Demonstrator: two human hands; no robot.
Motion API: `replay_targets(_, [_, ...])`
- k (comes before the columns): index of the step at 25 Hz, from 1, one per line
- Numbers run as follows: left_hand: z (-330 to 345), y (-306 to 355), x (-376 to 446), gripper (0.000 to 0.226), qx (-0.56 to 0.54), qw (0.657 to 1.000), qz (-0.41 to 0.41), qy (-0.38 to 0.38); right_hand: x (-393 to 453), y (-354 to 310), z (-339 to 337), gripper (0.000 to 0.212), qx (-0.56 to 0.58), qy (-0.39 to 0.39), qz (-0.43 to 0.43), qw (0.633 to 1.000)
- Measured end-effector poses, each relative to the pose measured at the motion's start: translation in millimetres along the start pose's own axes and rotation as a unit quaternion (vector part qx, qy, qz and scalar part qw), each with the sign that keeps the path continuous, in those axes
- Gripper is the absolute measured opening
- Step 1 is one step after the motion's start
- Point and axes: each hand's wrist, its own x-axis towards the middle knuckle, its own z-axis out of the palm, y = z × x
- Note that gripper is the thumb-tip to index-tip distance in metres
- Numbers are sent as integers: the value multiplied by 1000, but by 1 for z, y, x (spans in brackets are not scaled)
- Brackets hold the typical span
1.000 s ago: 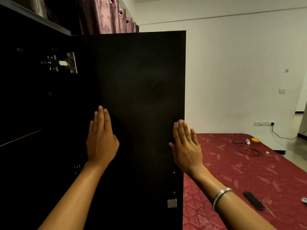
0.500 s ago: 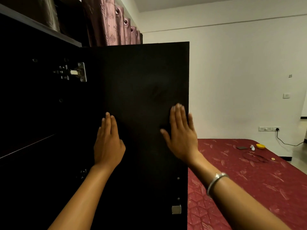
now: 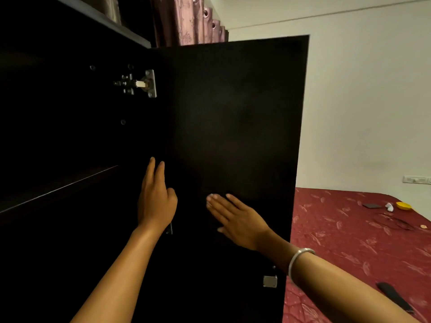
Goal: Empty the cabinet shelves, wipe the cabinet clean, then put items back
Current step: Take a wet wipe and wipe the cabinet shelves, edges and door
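The dark cabinet door (image 3: 233, 113) stands swung open in the middle of the view, its inner face toward the camera, hinged at a metal hinge (image 3: 144, 83) near its upper left corner. To its left the cabinet (image 3: 58, 113) interior is black, with one shelf edge (image 3: 58, 188) running across it; what lies on the shelf cannot be made out.

The left hand (image 3: 155, 201) reaches up along the door's hinged side, palm toward the wood, its fingers (image 3: 154, 169) straight, pressed together and pointing up, thumb tucked to the right. The right hand (image 3: 238, 220) lies flat against the lower middle of the door, turned so its fingers (image 3: 219, 201) point left, straight and close together; whether it holds a cloth cannot be told. A silver bangle (image 3: 297, 259) circles the right wrist. Both forearms rise from the bottom edge.

Right of the door is a bed with a maroon cover (image 3: 349, 252), carrying a yellow bowl (image 3: 403, 205) and a dark remote (image 3: 394, 297). Pink curtains (image 3: 193, 19) hang above.
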Motion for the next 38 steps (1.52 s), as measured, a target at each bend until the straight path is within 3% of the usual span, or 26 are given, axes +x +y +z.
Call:
replay_targets(2, [-6,-14,-1,66,-9,1000,-10,-6,-4,10,-1,72,-40,15,-9,999])
replay_targets(5, [-12,-23,-4,60,-42,998,-38,-21,55,45,-43,72,-27,103,187,976])
replay_targets(7, [-15,-31,-9,59,-55,996,-64,-33,95,42,-60,68,14,118,215,969])
replay_targets(10, [-15,-48,-20,57,-61,994,-85,-39,95,-17,-23,66,19,70,48,996])
replay_targets(13, [-15,-66,-32,56,-46,993,-96,-57,62,-56,12,65,1,-1,-114,994])
replay_targets(15, [-18,-81,-38,55,-42,991,-105,-77,84,-48,-1,63,-24,8,-128,991])
replay_targets(19, [-17,-97,-47,54,-50,988,-110,-97,166,-30,-39,65,4,94,67,993])
replay_targets(21, [-18,-99,-51,53,-51,989,-98,-94,170,-52,-34,65,0,60,18,998])
replay_targets(24, [-23,-101,-53,52,-58,991,-85,-86,123,-80,-10,63,-1,-50,-162,986])
replay_targets(25, [-26,-99,-52,52,-56,992,-80,-82,111,-72,-6,63,10,-42,-166,985])
replay_targets(29, [-28,-78,-43,52,-37,994,-70,-80,78,-8,-33,67,-10,53,46,998])
replay_targets(33, [-6,-47,-41,62,21,994,-29,-105,31,47,-46,62,44,134,307,941])
replay_targets(34, [0,-40,-40,66,33,991,-27,-126,20,43,-41,63,42,130,302,944])
replay_targets(35, [6,-32,-40,70,47,988,-22,-146,8,25,-29,65,38,107,243,963])
replay_targets(37, [15,-19,-42,77,72,984,2,-164,-24,-13,-4,71,17,5,43,999])
replay_targets(38, [18,-15,-43,78,80,983,12,-166,-34,-13,-2,72,-7,-24,-5,1000])
